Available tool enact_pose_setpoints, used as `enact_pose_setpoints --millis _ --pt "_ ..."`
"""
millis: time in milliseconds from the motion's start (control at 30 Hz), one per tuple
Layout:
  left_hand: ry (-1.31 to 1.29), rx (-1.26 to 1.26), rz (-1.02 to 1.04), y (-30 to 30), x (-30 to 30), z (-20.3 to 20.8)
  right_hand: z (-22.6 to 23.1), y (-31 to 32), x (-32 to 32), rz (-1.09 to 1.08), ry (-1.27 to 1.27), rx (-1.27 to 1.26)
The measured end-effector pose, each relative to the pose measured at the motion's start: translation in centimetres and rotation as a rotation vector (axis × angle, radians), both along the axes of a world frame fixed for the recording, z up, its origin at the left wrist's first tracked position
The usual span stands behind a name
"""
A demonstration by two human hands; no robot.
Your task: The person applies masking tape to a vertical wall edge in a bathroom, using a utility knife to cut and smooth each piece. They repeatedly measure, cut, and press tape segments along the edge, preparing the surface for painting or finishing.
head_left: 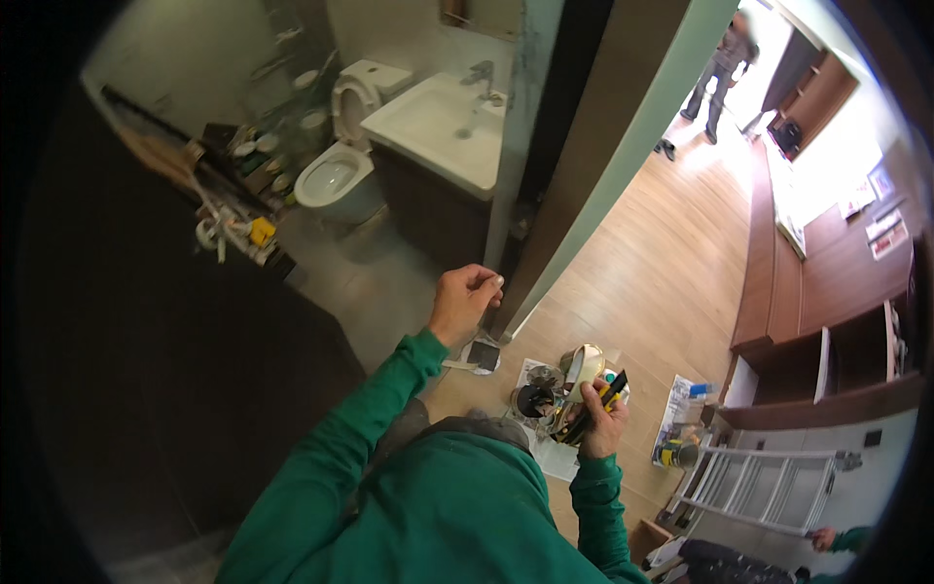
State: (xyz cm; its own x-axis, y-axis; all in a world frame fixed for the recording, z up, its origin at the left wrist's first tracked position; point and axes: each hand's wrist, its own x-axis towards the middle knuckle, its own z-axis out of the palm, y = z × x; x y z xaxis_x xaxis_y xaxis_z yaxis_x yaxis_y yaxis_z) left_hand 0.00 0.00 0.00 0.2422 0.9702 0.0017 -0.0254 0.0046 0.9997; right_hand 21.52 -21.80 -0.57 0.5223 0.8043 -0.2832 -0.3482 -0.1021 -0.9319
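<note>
My left hand (pixel 464 304) is raised beside the edge of the dark door frame (pixel 545 248), fingertips pinched together. Whatever they hold, if anything, is too small to make out. In my right hand (pixel 605 426) is a black-and-yellow utility knife (pixel 613 389), pointing up and away from me. Just beyond that hand, paint cans (pixel 584 362) and jars stand on paper on the wood floor. A dark square pad (pixel 483 356) lies on a pale round lid or plate below my left hand.
Left of the frame is a bathroom with a toilet (pixel 336 182), a washbasin (pixel 438 122) and piled tools (pixel 233 229). A ladder (pixel 764 482) lies at right, with another person's hand (pixel 825 539) by it. Another person (pixel 722 73) stands far off.
</note>
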Motion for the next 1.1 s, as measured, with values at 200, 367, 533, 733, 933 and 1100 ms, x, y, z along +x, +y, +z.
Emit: enact_pose_setpoints --millis 200,367,533,733,933,1100 --pt "0.305 0.288 -0.107 11.1 4.4 -5.5 -2.1 0.7 -3.8 -0.381 -0.013 0.057" --pt "0.344 0.475 -0.193 15.0 5.0 -7.2 -3.8 5.6 -12.4 -0.732 0.068 -0.025" --pt "0.340 0.501 -0.291 16.2 4.7 -7.1 -2.2 10.1 -20.3 -0.757 0.108 -0.071" --pt "0.335 0.668 -0.280 17.6 4.8 -7.7 -1.0 11.5 -22.2 -0.837 0.108 -0.087" --pt "0.276 0.529 -0.177 17.3 6.4 -7.9 -0.7 10.7 -20.3 -0.832 0.093 -0.076" --pt "0.265 0.402 -0.279 17.0 5.6 -8.5 -0.1 10.0 -18.1 -0.688 -0.003 -0.156"
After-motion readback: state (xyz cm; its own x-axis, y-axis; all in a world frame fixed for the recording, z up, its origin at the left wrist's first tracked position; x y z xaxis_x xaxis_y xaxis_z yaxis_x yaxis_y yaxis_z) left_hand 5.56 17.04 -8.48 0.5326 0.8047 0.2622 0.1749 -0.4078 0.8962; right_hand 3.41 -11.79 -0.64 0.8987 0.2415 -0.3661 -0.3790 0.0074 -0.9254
